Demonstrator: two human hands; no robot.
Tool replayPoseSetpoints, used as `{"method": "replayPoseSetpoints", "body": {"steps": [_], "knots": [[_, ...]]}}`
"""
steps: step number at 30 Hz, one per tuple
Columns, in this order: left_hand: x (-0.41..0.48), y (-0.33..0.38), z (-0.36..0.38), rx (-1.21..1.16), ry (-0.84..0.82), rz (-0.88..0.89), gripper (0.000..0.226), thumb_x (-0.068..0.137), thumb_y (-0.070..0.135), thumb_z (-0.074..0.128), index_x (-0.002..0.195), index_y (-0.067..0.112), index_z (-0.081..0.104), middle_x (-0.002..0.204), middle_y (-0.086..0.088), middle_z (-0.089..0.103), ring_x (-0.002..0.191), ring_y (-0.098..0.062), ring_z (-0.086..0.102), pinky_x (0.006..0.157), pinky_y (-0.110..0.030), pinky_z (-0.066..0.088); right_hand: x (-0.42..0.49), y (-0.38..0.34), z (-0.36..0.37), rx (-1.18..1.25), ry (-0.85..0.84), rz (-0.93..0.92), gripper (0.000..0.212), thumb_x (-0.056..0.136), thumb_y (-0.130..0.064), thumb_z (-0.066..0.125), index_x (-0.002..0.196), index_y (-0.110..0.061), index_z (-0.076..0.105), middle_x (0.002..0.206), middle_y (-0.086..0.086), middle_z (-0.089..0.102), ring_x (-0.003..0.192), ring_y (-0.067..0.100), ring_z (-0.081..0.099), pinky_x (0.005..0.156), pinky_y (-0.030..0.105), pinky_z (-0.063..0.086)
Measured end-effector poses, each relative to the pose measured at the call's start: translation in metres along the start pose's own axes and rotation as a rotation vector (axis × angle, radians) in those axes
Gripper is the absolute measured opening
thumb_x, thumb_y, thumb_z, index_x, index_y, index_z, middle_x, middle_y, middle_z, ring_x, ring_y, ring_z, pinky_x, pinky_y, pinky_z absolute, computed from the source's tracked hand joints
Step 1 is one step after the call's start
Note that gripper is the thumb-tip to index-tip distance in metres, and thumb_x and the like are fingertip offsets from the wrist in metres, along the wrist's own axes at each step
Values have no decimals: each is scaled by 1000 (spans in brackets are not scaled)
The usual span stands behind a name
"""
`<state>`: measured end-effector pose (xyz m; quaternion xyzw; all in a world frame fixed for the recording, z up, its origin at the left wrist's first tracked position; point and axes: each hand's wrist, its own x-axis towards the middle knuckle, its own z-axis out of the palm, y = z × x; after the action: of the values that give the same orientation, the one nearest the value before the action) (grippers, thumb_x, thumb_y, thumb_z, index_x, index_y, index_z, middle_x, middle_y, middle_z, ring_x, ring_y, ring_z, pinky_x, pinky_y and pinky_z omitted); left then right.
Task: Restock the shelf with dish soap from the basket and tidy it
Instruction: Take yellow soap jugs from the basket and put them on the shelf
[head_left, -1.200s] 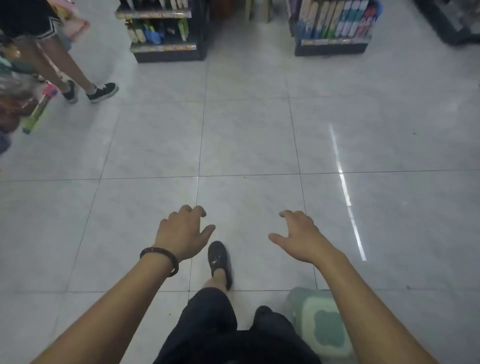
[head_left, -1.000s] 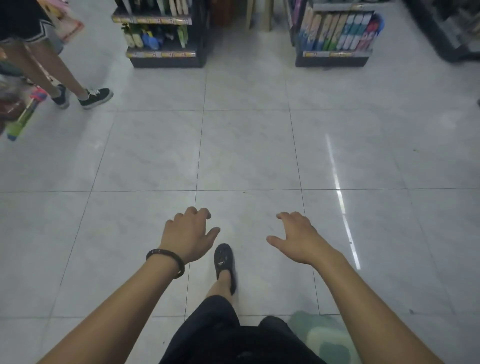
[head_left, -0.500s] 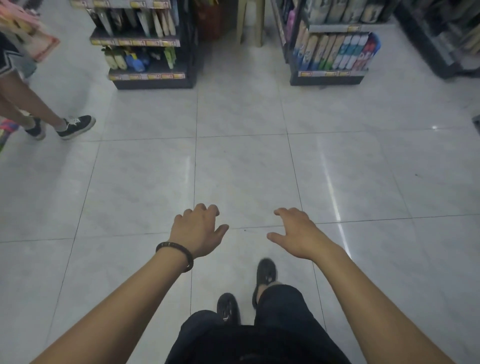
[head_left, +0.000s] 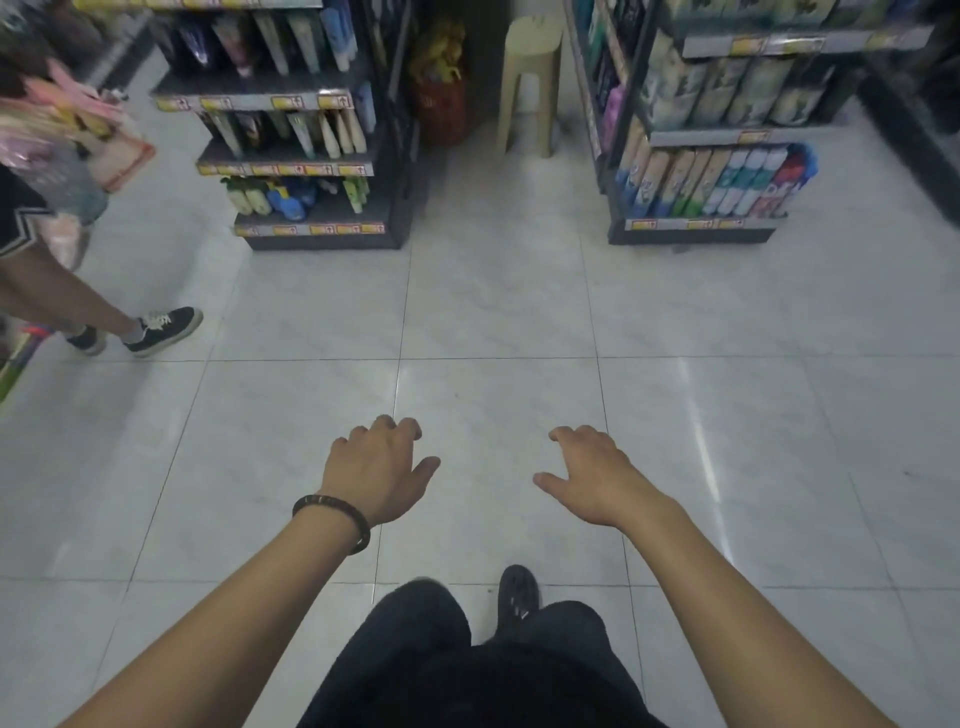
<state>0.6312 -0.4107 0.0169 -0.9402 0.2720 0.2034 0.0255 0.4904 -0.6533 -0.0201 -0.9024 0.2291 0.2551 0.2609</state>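
Both hands are out over the pale floor tiles (head_left: 493, 312): left hand (head_left: 376, 470), dark bracelet (head_left: 332, 512) at the wrist, and right hand (head_left: 592, 475), fingers loosely curled, holding nothing. Far left, the shelf unit (head_left: 400, 171) carries blurred bottles (head_left: 270, 200), and its yellow price tags (head_left: 311, 228) are unreadable. A red basket (head_left: 441, 111) sits far off between the units, partly hidden, beside a beige stool (head_left: 530, 78). A passer-by (head_left: 52, 296) is cut off at the left edge.
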Motion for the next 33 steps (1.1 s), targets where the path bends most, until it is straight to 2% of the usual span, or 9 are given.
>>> {"method": "replayPoseSetpoints", "body": {"steps": [8,19,33], "knots": [[156,-7,-63,-21,19,-5,52,99,63,48,137,28,53,134,0,60,113,-30,62,95,-42,48,142,-17,-108,-15,21,-31,75,103,-56,57,163,-21,31,162,8,37,152,30,33,121,47,37],[418,-36,-182,-26,38,59,52,99,62,48,136,27,54,134,-1,61,113,-31,62,93,-41,48,354,-86,-274,-24,31,25,75,103,-56,56,164,-22,29,163,7,36,152,29,32,121,46,37],[724,-9,-317,-10,38,42,50,99,63,48,134,28,54,135,-1,60,117,-29,64,97,-45,50,620,-68,-462,18,35,29,82,101,-58,58,167,-21,26,165,9,32,153,30,31,124,44,34]]}}
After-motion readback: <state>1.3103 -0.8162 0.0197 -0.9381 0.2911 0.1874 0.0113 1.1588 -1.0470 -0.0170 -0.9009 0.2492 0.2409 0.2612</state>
